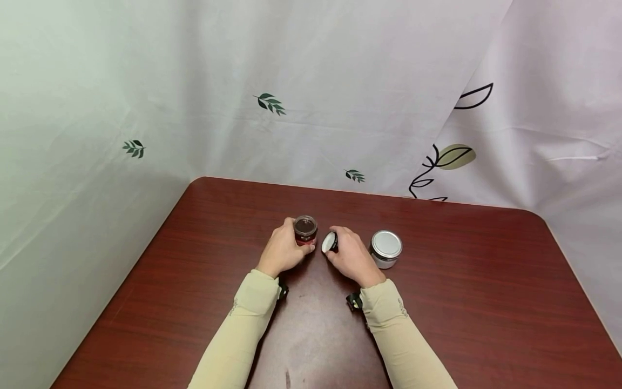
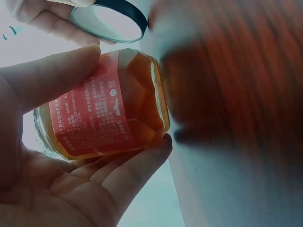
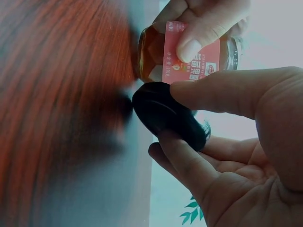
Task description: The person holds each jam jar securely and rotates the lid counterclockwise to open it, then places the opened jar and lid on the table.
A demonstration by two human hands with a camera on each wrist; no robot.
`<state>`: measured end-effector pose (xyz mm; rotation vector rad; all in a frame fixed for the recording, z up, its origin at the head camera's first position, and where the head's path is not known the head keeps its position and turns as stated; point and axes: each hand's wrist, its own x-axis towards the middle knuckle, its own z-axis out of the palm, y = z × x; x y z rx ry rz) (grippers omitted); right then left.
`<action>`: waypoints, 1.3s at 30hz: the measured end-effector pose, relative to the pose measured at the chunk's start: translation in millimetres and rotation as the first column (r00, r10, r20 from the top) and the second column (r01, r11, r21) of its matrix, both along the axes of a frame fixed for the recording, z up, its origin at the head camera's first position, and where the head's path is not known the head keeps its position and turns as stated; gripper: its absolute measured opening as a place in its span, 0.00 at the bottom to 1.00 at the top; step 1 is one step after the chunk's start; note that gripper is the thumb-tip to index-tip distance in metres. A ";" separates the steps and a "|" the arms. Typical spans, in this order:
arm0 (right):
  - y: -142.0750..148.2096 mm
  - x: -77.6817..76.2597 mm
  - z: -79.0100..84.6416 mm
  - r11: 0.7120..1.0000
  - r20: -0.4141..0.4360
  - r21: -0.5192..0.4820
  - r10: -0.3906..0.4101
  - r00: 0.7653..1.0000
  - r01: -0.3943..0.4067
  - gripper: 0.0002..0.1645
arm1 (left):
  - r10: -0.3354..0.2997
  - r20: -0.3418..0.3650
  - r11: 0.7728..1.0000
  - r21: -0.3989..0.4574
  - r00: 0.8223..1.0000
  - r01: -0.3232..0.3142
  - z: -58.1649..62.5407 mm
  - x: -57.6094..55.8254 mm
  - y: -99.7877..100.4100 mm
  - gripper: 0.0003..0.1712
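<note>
My left hand (image 1: pixel 283 247) grips a glass jam jar (image 1: pixel 305 229) with a red strawberry label, thumb on one side and fingers round the other. The jar stands upright with its mouth uncovered, and the left wrist view shows amber contents behind the label (image 2: pixel 90 111). Just to the right, my right hand (image 1: pixel 352 254) pinches a round lid (image 1: pixel 330 242) by its edge between thumb and fingers. Tilted on its side, the lid turns its white inner face toward the jar. Its black outer side (image 3: pixel 163 111) fills the middle of the right wrist view.
A second jar (image 1: pixel 384 259) with a silver lid (image 1: pixel 386 244) stands close to the right of my right hand. Everything rests on a dark red wooden table (image 1: pixel 461 292). White patterned cloth (image 1: pixel 311 135) hangs behind the table's far edge and along its sides.
</note>
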<state>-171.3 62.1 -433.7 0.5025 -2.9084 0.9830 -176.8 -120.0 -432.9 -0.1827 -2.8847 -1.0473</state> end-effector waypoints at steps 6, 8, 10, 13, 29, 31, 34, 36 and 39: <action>-0.4 0.0 0.0 1.000 0.023 0.008 -0.001 1.000 0.001 0.33 | 0.004 -0.002 1.000 0.000 1.000 -0.004 -0.4 0.2 0.2 0.35; -0.5 0.0 0.3 1.000 0.025 0.011 -0.003 1.000 0.003 0.33 | 0.007 -0.001 1.000 0.001 1.000 -0.007 -0.4 0.3 0.0 0.35; -0.4 0.3 0.7 1.000 0.028 0.015 -0.005 1.000 0.004 0.34 | 0.009 0.000 1.000 0.004 1.000 -0.009 -0.3 0.2 -0.1 0.35; -0.3 0.2 0.9 1.000 0.036 0.021 -0.004 0.999 0.004 0.34 | 0.014 -0.001 1.000 0.004 1.000 -0.014 -0.7 -0.3 -0.4 0.35; -0.6 0.4 -0.8 0.999 0.058 0.039 -0.004 0.998 0.002 0.35 | 0.023 0.004 1.000 -0.001 1.000 -0.023 -1.7 -1.3 -1.2 0.35; -0.5 0.7 -1.2 0.999 0.064 0.042 -0.006 0.998 0.003 0.35 | 0.022 0.006 1.000 0.001 1.000 -0.022 -0.9 -1.1 -1.1 0.35; -0.5 0.7 -1.8 0.999 0.067 0.040 -0.006 0.998 0.003 0.35 | 0.019 0.013 1.000 0.002 1.000 -0.019 -0.1 -1.0 -1.1 0.35; -0.6 0.4 -2.2 0.999 0.066 0.038 -0.004 0.998 0.002 0.35 | 0.019 0.019 1.000 0.000 1.000 -0.019 0.3 -1.0 -1.1 0.35; -0.8 0.1 -2.6 0.999 0.065 0.039 -0.003 0.998 0.000 0.34 | 0.020 0.024 1.000 0.000 1.000 -0.020 0.4 -1.1 -1.4 0.35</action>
